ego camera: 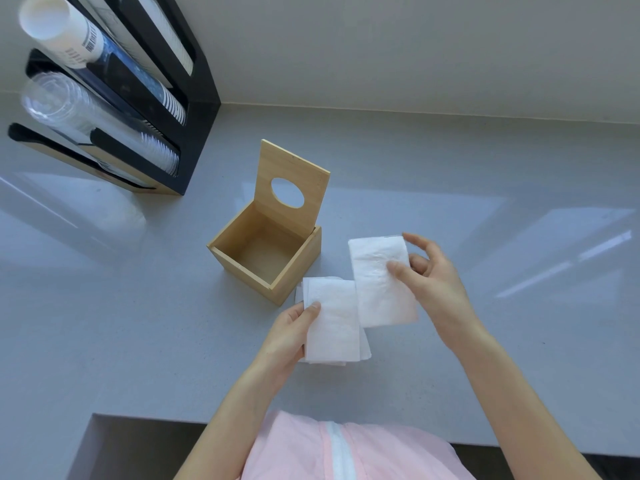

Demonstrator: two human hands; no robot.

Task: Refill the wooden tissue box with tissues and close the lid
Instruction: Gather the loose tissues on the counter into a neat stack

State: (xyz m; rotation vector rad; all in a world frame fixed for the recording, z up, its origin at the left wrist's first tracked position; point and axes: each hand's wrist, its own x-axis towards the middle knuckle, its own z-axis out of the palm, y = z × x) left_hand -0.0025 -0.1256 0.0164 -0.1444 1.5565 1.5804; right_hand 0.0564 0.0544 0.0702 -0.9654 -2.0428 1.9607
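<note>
The wooden tissue box (242, 268) stands empty on the grey counter, just beyond my hands. Its hinged lid (304, 169), with an oval hole, is raised upright at the back. My left hand (289, 337) grips a stack of folded white tissues (332, 323) near the box's front right corner. My right hand (426, 275) pinches a single folded white tissue (379, 282) between thumb and fingers, just right of the stack and right of the box.
A black and wood cup dispenser (194, 109) stands at the back left, holding paper cups (59, 26) and clear plastic cups (69, 105). The grey counter (485, 202) meets a white wall behind. Its front edge runs close to my body.
</note>
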